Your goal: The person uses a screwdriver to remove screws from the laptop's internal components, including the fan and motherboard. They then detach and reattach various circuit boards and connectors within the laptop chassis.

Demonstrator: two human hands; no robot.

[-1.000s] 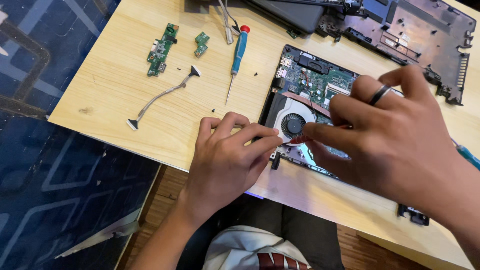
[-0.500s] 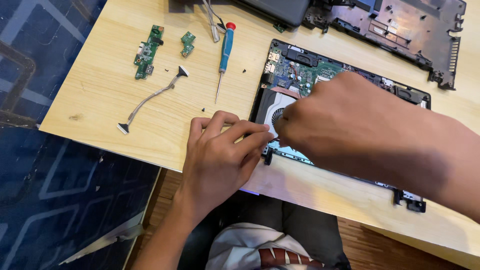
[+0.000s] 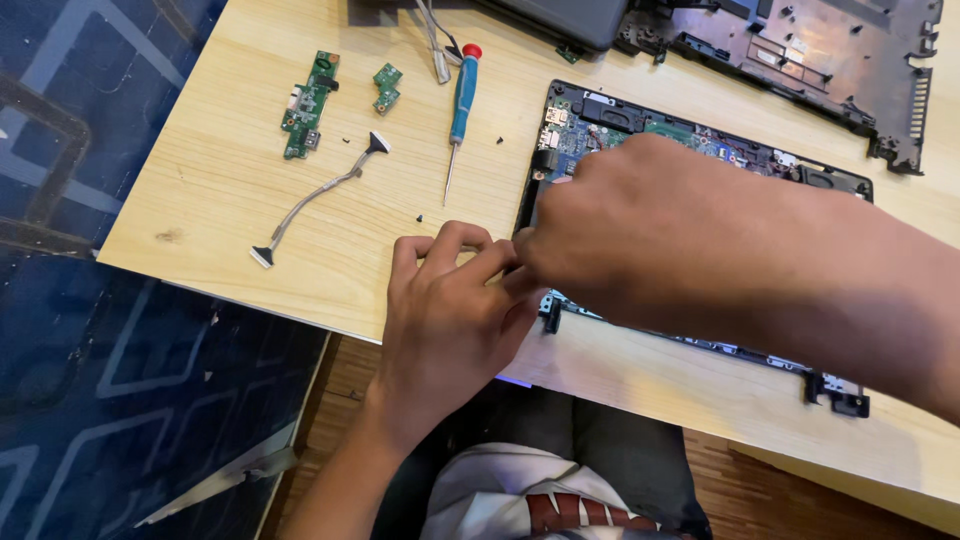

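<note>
Working over opened laptop chassis (image 3: pixel 800 185) lying flat on pale wooden table (image 3: pixel 230 170), near front edge. Left hand (image 3: pixel 450 310) resting curled at chassis's left edge, fingertips bunched narrow and meeting right hand; whether pinching anything, cannot tell. Right hand (image 3: pixel 640 240) reaching across exposed green board, fingers folded under and hidden; grip state not visible. Judging chassis rigid along plastic frame but board and connectors fragile; handling by frame edges and corner hinges looking safest, avoiding bare circuitry. Lying further left, well apart from hands: blue screwdriver with red cap (image 3: pixel 462 95), two small green circuit boards (image 3: pixel 308 105), thin grey ribbon cable (image 3: pixel 315 195), likely light, limp, easily kinked. Sitting at far edge of table: dark bottom cover (image 3: pixel 820 60). Tiny dark screws scattered on wood, likely slippery.
</note>
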